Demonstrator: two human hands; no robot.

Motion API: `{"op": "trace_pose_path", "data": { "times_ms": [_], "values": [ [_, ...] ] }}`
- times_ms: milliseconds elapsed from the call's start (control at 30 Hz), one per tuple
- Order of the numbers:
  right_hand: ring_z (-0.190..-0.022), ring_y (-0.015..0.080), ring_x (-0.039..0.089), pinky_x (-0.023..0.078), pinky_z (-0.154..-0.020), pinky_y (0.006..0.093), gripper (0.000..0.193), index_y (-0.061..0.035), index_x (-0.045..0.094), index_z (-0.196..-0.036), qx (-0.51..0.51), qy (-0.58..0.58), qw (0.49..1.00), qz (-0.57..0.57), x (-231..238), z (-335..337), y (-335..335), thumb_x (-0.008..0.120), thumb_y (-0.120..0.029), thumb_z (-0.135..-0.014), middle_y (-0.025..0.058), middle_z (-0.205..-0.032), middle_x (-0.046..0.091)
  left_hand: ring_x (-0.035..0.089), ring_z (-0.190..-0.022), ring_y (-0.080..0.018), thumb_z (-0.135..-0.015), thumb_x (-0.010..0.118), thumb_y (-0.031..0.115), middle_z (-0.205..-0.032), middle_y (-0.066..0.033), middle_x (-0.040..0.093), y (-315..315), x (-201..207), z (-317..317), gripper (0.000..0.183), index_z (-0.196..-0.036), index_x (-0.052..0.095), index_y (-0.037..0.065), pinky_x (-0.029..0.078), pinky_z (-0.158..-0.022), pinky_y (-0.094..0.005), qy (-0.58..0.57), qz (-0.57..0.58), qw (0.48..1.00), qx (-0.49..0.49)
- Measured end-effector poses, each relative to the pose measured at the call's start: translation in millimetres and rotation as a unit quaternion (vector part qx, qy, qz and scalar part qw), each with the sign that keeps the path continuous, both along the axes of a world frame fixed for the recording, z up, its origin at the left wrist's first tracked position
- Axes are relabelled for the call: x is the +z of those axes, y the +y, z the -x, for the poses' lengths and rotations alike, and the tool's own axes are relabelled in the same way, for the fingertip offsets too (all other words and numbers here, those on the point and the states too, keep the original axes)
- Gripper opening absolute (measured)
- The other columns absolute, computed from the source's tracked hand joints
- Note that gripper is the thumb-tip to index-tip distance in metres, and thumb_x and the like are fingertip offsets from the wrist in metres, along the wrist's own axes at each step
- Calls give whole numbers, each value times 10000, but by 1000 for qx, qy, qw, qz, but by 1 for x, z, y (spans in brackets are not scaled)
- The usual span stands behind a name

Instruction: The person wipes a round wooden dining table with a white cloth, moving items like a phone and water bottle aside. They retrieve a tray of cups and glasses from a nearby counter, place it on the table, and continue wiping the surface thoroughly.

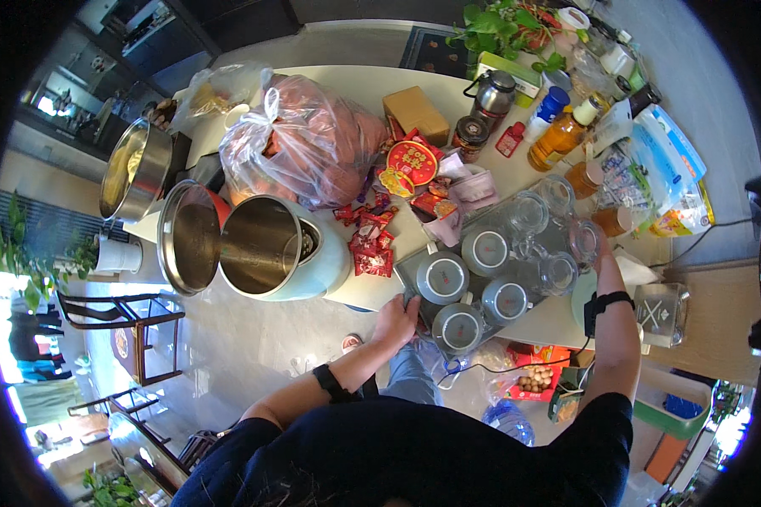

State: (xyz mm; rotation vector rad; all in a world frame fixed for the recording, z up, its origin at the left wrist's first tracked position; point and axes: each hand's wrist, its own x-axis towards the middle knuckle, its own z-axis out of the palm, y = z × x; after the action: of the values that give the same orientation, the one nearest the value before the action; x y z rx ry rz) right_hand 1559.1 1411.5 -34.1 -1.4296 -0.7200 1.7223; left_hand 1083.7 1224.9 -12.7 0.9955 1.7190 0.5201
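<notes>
A grey tray [410, 269] lies at the near side of the table, loaded with upturned cups. Several are white mugs with grey bases, such as the mug [442, 277] at its left end. Clear glass cups [528, 213] fill the right part. My left hand [396, 324] is closed on the tray's near left corner, thumb by the rim. At the opposite end, my right hand [605, 256] grips the tray's right edge, close beside a clear glass cup [585, 242]; its fingers are partly hidden.
Left of the tray stand a pale-blue pot [323, 262], its open lid [190, 237] and red-wrapped sweets [372, 245]. A large tied plastic bag [313, 139] sits behind. Bottles [558, 139] and jars line the far right. A black cable [516, 368] hangs near the table's front edge.
</notes>
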Motion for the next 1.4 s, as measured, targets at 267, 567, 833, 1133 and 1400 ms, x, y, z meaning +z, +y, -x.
{"op": "trace_pose_path", "data": {
  "times_ms": [267, 567, 833, 1133, 1400],
  "values": [
    [-750, 179, 634, 521, -641, 316, 97, -36, 662, -963, -53, -32, 997, -39, -32, -4, 8, 597, -97, -924, 69, -882, 657, 603, -856, -518, -988, 506, 361, -825, -343, 616, -6, -4, -4, 459, -832, 606, -58, 485, -736, -565, 64, -95, 993, -14],
    [-721, 174, 636, 511, -629, 300, 154, 7, 665, -987, -39, 21, 999, -24, 9, 19, -21, 594, -117, -932, 80, -863, 672, 604, -867, -516, -996, 502, 351, -839, -344, 620, -11, 9, 8, 444, -869, 603, -63, 485, -745, -547, 36, -111, 993, 26],
    [-778, 162, 661, 529, -653, 306, 200, -18, 655, -1077, -82, -73, 991, -73, 32, 25, -72, 616, -153, -935, 61, -919, 682, 628, -768, -466, -1006, 498, 354, -764, -299, 626, -26, 41, 34, 431, -874, 581, -48, 490, -681, -503, 36, -118, 992, -6],
    [-713, 170, 647, 510, -559, 295, 273, 2, 648, -1076, -109, -102, 976, -161, 73, 70, -188, 664, -192, -885, 82, -885, 682, 640, -509, -325, -1009, 504, 348, -584, -202, 608, -57, 74, 92, 424, -813, 562, -23, 498, -514, -433, -57, -123, 991, 15],
    [-741, 208, 660, 544, -620, 321, 269, 47, 626, -1084, -196, -13, 973, -121, 99, 168, -290, 561, -149, -911, 122, -898, 680, 625, -768, -475, -991, 518, 372, -768, -295, 619, -117, 72, 171, 429, -827, 570, -20, 491, -668, -523, 27, -145, 989, 3]
  ]
}}
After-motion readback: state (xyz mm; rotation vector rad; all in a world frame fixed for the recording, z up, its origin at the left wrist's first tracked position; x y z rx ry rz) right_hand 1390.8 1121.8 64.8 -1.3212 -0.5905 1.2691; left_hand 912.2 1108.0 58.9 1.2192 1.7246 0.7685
